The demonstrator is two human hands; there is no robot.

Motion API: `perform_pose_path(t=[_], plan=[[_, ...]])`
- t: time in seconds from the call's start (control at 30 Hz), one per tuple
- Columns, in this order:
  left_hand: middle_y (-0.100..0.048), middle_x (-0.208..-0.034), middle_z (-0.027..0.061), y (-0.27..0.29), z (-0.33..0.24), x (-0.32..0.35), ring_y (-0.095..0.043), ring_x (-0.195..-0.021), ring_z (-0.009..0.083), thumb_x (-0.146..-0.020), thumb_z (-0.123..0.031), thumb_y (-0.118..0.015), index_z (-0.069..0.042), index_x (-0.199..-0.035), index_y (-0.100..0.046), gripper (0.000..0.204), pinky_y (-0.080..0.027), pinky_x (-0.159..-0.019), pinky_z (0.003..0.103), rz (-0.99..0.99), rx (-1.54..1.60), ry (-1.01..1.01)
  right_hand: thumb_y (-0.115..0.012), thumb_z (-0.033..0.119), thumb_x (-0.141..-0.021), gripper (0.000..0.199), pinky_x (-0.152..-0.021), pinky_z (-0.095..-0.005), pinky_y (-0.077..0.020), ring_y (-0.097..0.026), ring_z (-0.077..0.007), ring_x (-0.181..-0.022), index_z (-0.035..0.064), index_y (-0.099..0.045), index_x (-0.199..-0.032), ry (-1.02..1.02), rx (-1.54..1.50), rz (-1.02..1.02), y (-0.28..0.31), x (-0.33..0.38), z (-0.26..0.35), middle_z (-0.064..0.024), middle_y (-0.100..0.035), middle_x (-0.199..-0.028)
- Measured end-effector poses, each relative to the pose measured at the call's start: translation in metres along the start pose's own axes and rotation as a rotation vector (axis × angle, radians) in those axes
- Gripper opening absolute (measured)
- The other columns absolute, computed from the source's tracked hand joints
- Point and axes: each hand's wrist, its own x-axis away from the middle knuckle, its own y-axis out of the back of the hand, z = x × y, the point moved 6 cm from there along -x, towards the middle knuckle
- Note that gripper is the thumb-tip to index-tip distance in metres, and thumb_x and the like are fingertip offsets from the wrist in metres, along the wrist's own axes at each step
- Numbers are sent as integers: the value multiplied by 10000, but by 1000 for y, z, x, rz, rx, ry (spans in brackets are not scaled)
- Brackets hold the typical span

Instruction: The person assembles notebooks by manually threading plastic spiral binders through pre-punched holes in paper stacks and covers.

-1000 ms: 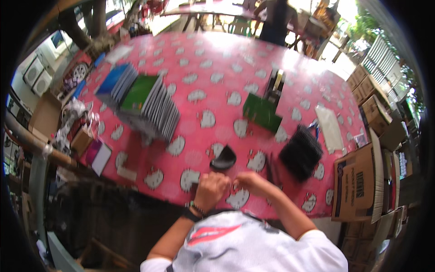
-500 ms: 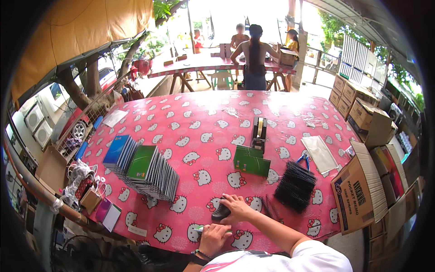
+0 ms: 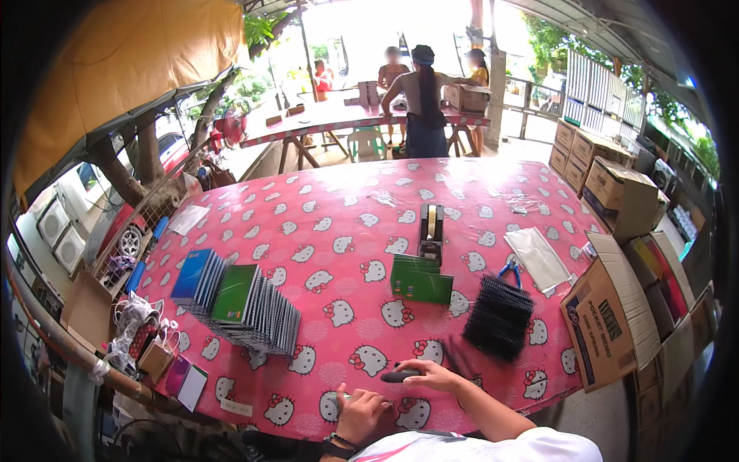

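My right hand (image 3: pixel 429 375) is closed on a black rounded hand tool (image 3: pixel 400 376), held low over the near part of the table; its exact kind is hard to see. Close by on the left, my left hand (image 3: pixel 364 411) is curled near the table's front edge. A sliver of white and green shows at its fingers, the rest hidden under the hand. Thin black spiral wires (image 3: pixel 462 362) lie right of my right hand, next to a thick stack of black spiral coils (image 3: pixel 499 317). Green-covered notepads (image 3: pixel 421 282) lie overlapped beyond my hands.
Stacked spiral notebooks, blue (image 3: pixel 195 275) and green (image 3: pixel 239 296), stand at left. A tape dispenser (image 3: pixel 431 235), blue-handled pliers (image 3: pixel 510 269) and clear plastic sleeves (image 3: pixel 536 258) lie farther back. An open carton (image 3: pixel 604 323) stands at the right edge. People work at another table (image 3: pixel 269 135).
My right hand has moved right and slightly nearer with the black tool, which is now tilted flatter. My left hand has shifted slightly nearer the table's front edge. The head view has shifted a little.
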Motion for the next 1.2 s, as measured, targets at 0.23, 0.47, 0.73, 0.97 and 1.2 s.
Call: perform_pose_path(t=[0.23,0.47,0.73,0.97,1.2], plan=[[-624,-785,-46,5,17,9,-564,-865,140,-700,-264,-681,-171,-785,-667,126,-174,-989,548,-5,20,74,-689,325,-754,447,-997,-367,-343,-455,-257,-1191,24,-635,-1079,202,77,241,-33,9,9,-151,-522,-1254],[-625,-742,-61,6,18,11,-581,-813,128,-673,-286,-708,-159,-955,-643,317,-203,-987,527,-42,55,97,-723,343,-740,421,-956,-354,-386,-504,-261,-1127,39,-659,-1023,67,73,297,-35,8,13,-151,-527,-1238],[-628,-713,-48,5,21,14,-604,-756,151,-670,-306,-729,-123,-1196,-486,608,-217,-988,507,-95,58,135,-726,298,-721,376,-846,-345,-457,-484,-234,-1144,75,-677,-1020,195,371,172,-36,-16,22,-126,-522,-1254],[-629,-818,-42,7,24,16,-591,-837,141,-622,-283,-761,-130,-1233,-448,703,-204,-999,520,-56,32,175,-703,409,-733,472,-878,-341,-428,-528,-241,-1069,38,-664,-1023,95,306,188,-38,-19,15,-151,-537,-1227],[-624,-906,31,33,86,46,-547,-878,199,-559,-72,-801,-89,-1052,-600,533,-440,-731,292,-293,344,491,-711,400,-734,468,-913,-360,-397,-470,-268,-1178,53,-656,-1043,92,91,207,-55,-6,35,-192,-503,-1259]])
